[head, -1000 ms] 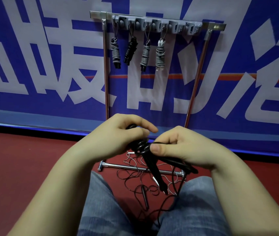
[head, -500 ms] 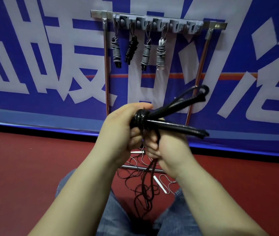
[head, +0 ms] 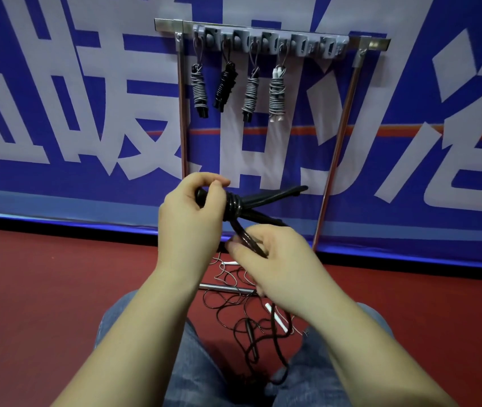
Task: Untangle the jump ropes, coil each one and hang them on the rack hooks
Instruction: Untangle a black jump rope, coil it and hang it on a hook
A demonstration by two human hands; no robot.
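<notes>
My left hand [head: 192, 212] grips the two black handles of a black jump rope [head: 235, 205], which has a few turns of cord wound round them; the handle ends fan out to the right. My right hand [head: 278, 262] pinches the same rope's cord just below the wound turns, and the cord runs down from it to the floor. A loose tangle of thin black and white ropes [head: 242, 315] lies on the floor between my knees. Several coiled ropes [head: 253, 91] hang from the hooks of the rack [head: 269, 33] above.
The metal rack's uprights [head: 336, 148] and foot bar [head: 222, 287] stand on the red floor against a blue and white banner [head: 57, 113]. The rack's right-hand hooks [head: 328, 48] carry nothing. My knees in jeans [head: 148, 333] frame the tangle.
Both hands lifted the black rope from my lap to chest height. The handles now fan out lower and flatter, and my right hand has slid down along the cord.
</notes>
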